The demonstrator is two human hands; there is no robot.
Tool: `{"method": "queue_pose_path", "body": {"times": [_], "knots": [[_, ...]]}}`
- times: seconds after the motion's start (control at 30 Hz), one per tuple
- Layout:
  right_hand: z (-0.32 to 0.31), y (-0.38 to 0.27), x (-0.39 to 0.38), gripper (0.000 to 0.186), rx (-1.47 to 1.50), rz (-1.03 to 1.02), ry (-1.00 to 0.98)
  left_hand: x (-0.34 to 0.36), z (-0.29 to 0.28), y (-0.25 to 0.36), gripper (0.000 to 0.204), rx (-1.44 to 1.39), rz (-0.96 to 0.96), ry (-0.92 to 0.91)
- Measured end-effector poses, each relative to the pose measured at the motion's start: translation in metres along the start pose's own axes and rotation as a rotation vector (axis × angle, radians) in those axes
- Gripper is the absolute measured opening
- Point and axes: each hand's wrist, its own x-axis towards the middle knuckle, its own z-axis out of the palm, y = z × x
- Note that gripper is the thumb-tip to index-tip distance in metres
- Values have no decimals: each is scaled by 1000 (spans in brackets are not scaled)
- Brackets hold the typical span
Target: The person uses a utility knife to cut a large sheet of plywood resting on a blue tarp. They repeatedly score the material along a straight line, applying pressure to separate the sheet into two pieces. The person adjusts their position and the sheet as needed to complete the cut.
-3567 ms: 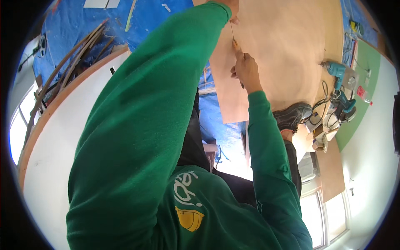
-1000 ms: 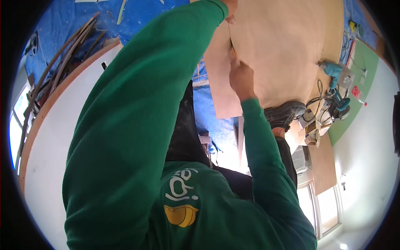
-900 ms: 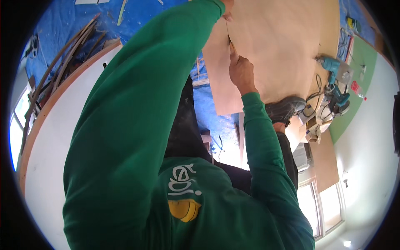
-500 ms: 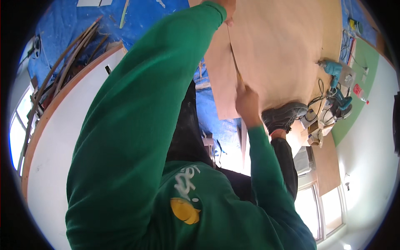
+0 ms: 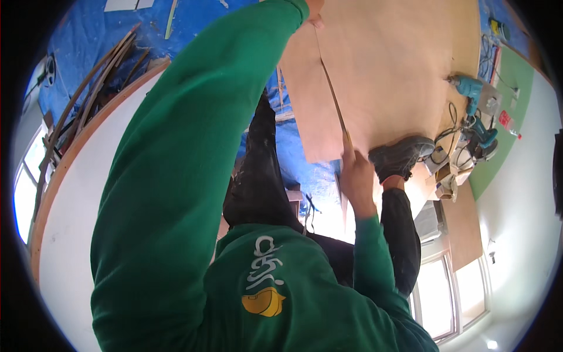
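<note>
My right hand [image 5: 358, 179] is closed around the light-coloured handle of a handsaw [image 5: 335, 100]. The saw's narrow blade, seen nearly edge-on, slants up and away across a large plywood sheet [image 5: 393, 70]. Beyond the blade tip a thin dark line runs on in the wood toward my left hand [image 5: 315, 14]. That hand rests on the sheet at the top of the view, fingers stretched out and partly visible; the rest is cut off by the frame's edge. My shoe [image 5: 402, 157] stands on the sheet's near part, right of the saw hand.
Right of the sheet lie a teal drill [image 5: 468, 92], another teal power tool [image 5: 484, 134], black cables and a plastic bottle [image 5: 509, 123]. Blue sheeting [image 5: 193, 29] covers the floor at left, with bent wooden strips [image 5: 97, 88] and a white curved panel [image 5: 88, 170].
My right hand has pulled the saw back toward my body and slightly right, so more blade shows above the sheet. My left hand stays at about the same place.
</note>
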Motion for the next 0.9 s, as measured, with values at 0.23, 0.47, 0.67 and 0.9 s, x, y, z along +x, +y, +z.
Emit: {"method": "queue_pose_path", "body": {"times": [0.23, 0.47, 0.67, 0.9], "knots": [[67, 23, 154, 28, -78, -7, 137, 1, -8, 24, 142, 12, 59, -27], [-23, -14, -25, 25, 60, 139, -117, -1, -2, 8, 141, -33, 17, 2], [82, 41, 144, 36, 98, 124, 103, 5, -11, 28, 140, -7, 93, 16], [18, 6, 52, 34, -154, -117, 42, -3, -9, 10, 140, -12, 2, -39]]}}
